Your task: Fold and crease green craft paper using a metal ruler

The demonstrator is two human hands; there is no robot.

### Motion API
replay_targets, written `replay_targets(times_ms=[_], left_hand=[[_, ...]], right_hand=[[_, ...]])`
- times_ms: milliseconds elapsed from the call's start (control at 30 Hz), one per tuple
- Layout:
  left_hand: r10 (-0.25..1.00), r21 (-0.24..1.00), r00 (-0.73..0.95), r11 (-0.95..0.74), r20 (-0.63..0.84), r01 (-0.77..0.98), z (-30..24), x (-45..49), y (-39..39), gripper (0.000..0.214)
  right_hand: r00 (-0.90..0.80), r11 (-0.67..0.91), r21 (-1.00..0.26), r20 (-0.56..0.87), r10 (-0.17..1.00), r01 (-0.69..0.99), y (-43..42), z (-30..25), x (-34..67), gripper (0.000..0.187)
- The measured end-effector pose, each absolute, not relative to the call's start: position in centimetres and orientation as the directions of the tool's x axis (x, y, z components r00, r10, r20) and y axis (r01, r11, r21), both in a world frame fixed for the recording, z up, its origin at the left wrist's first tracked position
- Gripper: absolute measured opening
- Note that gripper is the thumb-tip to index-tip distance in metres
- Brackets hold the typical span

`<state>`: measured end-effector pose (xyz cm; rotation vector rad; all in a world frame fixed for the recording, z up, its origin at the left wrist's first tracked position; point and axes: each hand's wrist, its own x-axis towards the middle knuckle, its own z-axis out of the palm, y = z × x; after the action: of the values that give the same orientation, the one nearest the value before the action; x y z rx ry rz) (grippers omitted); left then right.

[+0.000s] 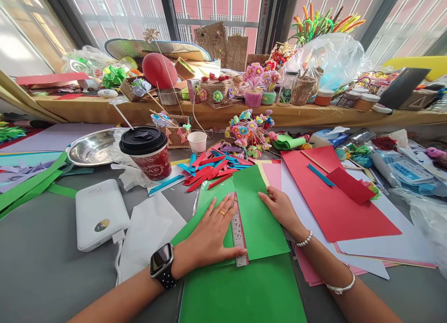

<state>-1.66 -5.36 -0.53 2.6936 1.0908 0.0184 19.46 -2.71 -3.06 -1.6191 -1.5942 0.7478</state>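
My left hand (213, 232) lies flat with fingers spread on a green paper sheet (260, 220), pressing down a patterned ruler (238, 230) that runs along the sheet's left edge. On that wrist sits a black smartwatch. My right hand (281, 209) rests on the right part of the same green sheet, fingers stretched toward the ruler, holding nothing. A second, larger green sheet (244, 292) lies underneath, near the table's front edge.
A red paper sheet (331, 206) lies right of my hands. Cut red and blue paper strips (213, 167) pile up behind the green sheet. A lidded coffee cup (148, 153), white power bank (99, 213), steel bowl (89, 148) and paper flowers (249, 127) stand further back and left.
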Motion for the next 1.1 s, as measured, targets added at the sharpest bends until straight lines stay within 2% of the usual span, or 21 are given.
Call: replay_targets(times_ms=[267, 400, 767, 967, 1100], left_hand=[[0.684, 0.217, 0.723, -0.694, -0.101, 0.687, -0.2, -1.4, -5.3, 0.090], [0.687, 0.222, 0.722, -0.694, -0.082, 0.685, -0.3, -1.4, -5.4, 0.090], [0.668, 0.244, 0.744, -0.723, 0.012, 0.646, -0.8, -1.8, -5.4, 0.089], [0.671, 0.240, 0.741, -0.725, 0.033, 0.645, -1.0, -1.8, -5.4, 0.088], [0.674, 0.242, 0.739, -0.719, 0.013, 0.651, -0.9, -1.7, -5.3, 0.089]], right_hand=[[-0.002, 0.090, -0.753, 0.117, 0.993, 0.652, -2.7, -1.9, 19.6, 0.033], [-0.127, 0.156, -0.593, 0.090, 0.988, 0.790, -3.3, 0.0, 19.2, 0.039], [-0.254, 0.275, -0.279, 0.111, 0.961, 0.920, -4.2, 2.5, 17.3, 0.010], [-0.293, 0.299, -0.207, 0.059, 0.954, 0.931, -4.2, 3.1, 16.5, 0.009], [-0.320, 0.325, -0.240, 0.059, 0.945, 0.915, -4.2, 3.1, 16.0, 0.011]])
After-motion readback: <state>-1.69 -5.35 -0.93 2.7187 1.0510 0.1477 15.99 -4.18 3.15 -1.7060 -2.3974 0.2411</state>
